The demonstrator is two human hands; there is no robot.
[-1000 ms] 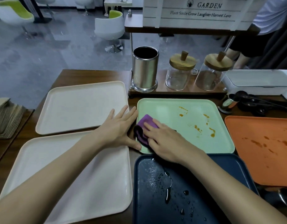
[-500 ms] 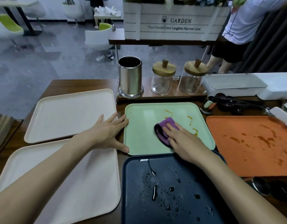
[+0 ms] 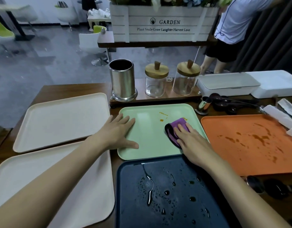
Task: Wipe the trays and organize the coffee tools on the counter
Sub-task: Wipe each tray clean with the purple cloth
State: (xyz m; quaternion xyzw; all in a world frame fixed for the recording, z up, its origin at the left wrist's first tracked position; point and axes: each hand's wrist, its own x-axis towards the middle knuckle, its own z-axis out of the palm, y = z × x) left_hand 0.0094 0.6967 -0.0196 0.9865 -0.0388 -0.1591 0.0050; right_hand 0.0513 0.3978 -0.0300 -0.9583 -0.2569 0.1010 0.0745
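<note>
Green tray under both hands, right hand pressing purple cloth flat-fingered beside orange stains, left hand spread flat on the tray's left edge

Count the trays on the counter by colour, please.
Cream: 2, far cream tray and near cream tray
Green: 1, green tray
Navy: 1, navy tray
Orange: 1, orange tray
Total: 5
</note>
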